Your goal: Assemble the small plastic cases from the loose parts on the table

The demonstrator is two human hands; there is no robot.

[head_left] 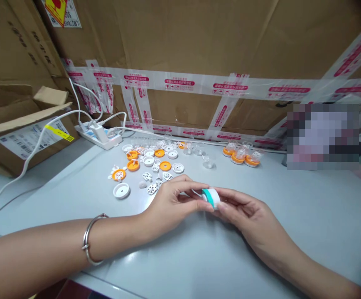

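Between my two hands, just above the grey table, is a small round piece (212, 198) with a teal band on its left and a white part on its right. My left hand (180, 199) pinches its teal side between thumb and fingers. On the white side, the fingertips of my right hand (245, 207) are closed. Beyond my left hand lie loose white rings (121, 190), orange rings (133, 165), white latticed pieces (152, 189) and clear domes (209, 165). Several orange-based pieces with clear domes (238, 157) stand grouped farther right.
A white power strip (102, 139) with plugged-in cables sits at the back left, beside an open cardboard box (21, 128). Large taped cartons (180, 45) wall off the table's (230, 265) far side. A blurred-out area (322, 137) covers something at the right.
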